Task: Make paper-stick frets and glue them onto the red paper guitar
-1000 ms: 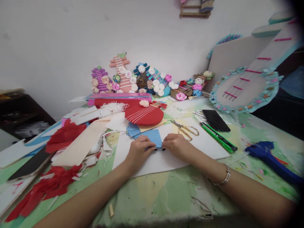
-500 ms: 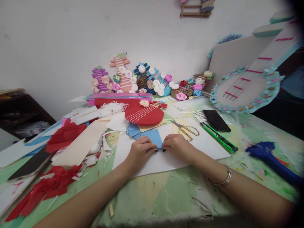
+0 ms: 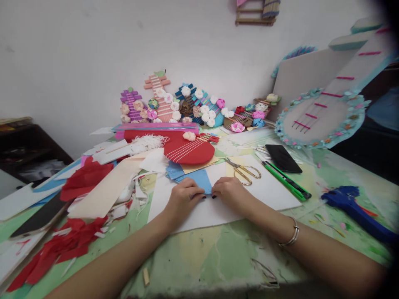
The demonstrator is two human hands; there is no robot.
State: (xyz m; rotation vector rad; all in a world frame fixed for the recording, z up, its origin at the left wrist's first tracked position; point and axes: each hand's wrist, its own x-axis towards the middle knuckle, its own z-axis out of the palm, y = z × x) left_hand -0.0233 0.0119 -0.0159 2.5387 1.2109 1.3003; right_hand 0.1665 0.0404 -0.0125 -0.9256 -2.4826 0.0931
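Both hands meet over a white board [image 3: 199, 216], pinching the near edge of a blue piece of paper [image 3: 201, 179]. My left hand [image 3: 183, 197] grips it from the left, thumb and fingers together. My right hand [image 3: 232, 193] pinches it at the right, a small gap from the left fingertips. The edge between the fingers is mostly hidden. More blue paper pieces [image 3: 174, 171] lie just behind. Beyond them rests a red lute-shaped craft [image 3: 190, 151] with white strings. Gold-handled scissors [image 3: 245, 170] lie behind my right hand.
A green box cutter [image 3: 286, 180], a black phone [image 3: 283, 158] and a blue glue gun [image 3: 352, 207] lie on the right. Red crepe paper [image 3: 87, 178] and scraps crowd the left. Decorated string-instrument crafts [image 3: 163, 99] line the wall; a large one [image 3: 318, 116] stands right.
My right hand and forearm have shifted very slightly left. Both hands stay closed on the blue paper's near edge, and the view has tilted a touch.
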